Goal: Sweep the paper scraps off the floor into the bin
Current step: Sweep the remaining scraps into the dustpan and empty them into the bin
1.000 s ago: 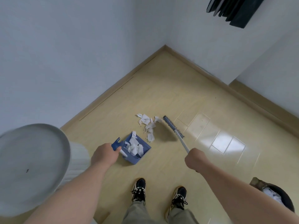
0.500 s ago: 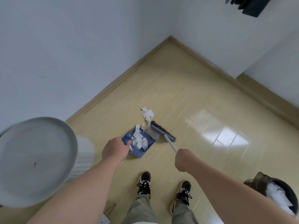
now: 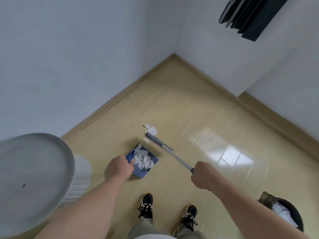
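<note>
blue dustpan (image 3: 145, 163) gripped by left hand (image 3: 119, 168), right hand (image 3: 202, 176) gripping broom (image 3: 165, 148).

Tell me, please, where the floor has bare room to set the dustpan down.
Bare floor lies between the scraps and the wall corner, and right of the broom to the skirting. It is crowded around the dustpan, between the round grey top and the shoes.

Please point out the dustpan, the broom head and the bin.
dustpan (image 3: 141, 173): head view, blue near rim.
broom head (image 3: 156, 140): head view, middle of bristle bar.
bin (image 3: 295, 215): head view, dark right rim.
</note>
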